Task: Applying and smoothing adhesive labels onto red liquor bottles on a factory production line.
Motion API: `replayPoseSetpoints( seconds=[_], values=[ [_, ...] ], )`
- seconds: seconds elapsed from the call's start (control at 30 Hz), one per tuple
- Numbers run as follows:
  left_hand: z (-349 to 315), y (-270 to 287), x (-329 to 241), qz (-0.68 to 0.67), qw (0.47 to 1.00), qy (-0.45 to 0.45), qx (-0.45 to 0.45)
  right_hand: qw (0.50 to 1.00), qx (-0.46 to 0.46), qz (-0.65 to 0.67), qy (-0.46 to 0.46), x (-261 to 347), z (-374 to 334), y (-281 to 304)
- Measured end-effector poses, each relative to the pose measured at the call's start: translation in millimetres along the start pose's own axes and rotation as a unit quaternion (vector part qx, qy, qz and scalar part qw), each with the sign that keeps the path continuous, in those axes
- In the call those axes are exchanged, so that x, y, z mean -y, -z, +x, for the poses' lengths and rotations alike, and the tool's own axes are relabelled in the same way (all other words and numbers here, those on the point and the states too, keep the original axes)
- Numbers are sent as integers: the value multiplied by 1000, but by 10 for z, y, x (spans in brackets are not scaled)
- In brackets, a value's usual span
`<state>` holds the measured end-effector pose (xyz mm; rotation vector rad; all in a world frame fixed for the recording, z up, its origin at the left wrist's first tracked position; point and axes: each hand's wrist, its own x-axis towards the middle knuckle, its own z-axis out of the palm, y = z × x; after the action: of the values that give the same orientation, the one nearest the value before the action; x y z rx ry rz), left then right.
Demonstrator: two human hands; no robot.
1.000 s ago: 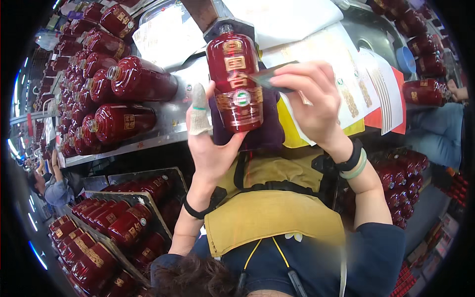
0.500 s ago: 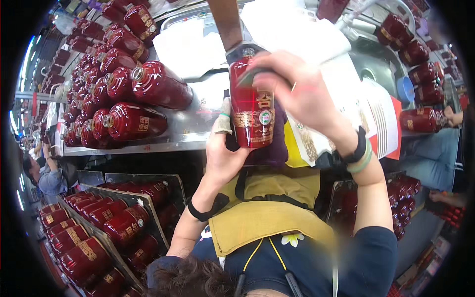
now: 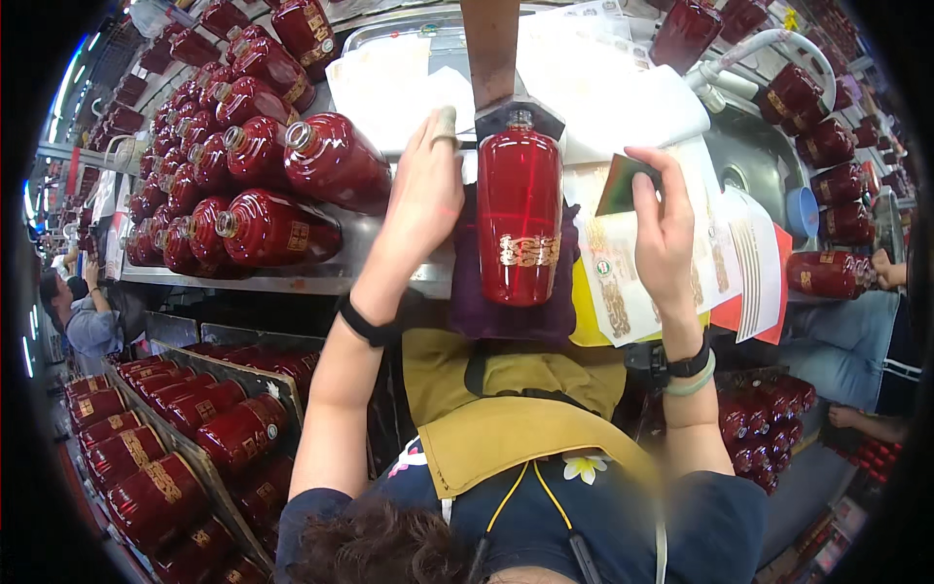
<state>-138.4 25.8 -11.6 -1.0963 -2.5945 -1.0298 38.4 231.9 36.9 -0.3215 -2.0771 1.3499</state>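
A glossy red glass bottle (image 3: 520, 214) lies on a folded purple cloth (image 3: 467, 307), its neck pointing away from me into a dark angular holder (image 3: 550, 125). A gold patterned band runs round it near the base, and the upward side above is plain red. My left hand (image 3: 425, 185) is off the bottle, fingers stretched toward white paper sheets (image 3: 384, 83); a pale finger cover sits on one fingertip. To the right of the bottle, my right hand (image 3: 664, 229) grips a thin dark green square scraper (image 3: 616, 185) above decal sheets (image 3: 613, 277) with gold patterns.
Many red bottles (image 3: 258, 234) lie stacked on the metal table at left, with more in crates (image 3: 209, 409) below. A wooden bar (image 3: 489, 49) rises behind the holder. At right are a metal sink (image 3: 744, 136), a blue cup (image 3: 802, 211) and a co-worker's hand (image 3: 887, 270) at a bottle.
The bottle has turned, so its gold characters and round emblem no longer face up. My left hand has left its base and moved up-left; my right hand has drawn away rightward with the scraper.
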Motion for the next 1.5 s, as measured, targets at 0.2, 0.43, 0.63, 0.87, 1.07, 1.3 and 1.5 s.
replayPoseSetpoints(
  seconds=[0.2, 0.43, 0.63, 0.87, 1.07, 1.3, 1.5],
  values=[
    [340, -274, 452, 215, 974, -36, 68, 990, 90, -70, 84, 256, -352, -89],
    [353, -54, 206, 152, 986, -58, 24, 915, 169, -227, 287, 151, -646, -375],
    [111, 173, -96, 66, 986, -72, -134, 930, 103, -208, 286, -39, -863, -357],
    [-227, 413, -758, -12, 973, -207, -103, 964, 73, -151, 207, -256, -1051, -386],
    [-471, 556, -752, -131, 986, -98, -3, 979, 81, -126, 140, -143, -946, -252],
    [-476, 263, -458, -440, 889, 128, -4, 994, 40, 59, -87, 141, -190, -233],
    [-348, 173, -528, -551, 811, 171, 93, 977, 95, 108, -159, -15, -88, -524]
  ],
)
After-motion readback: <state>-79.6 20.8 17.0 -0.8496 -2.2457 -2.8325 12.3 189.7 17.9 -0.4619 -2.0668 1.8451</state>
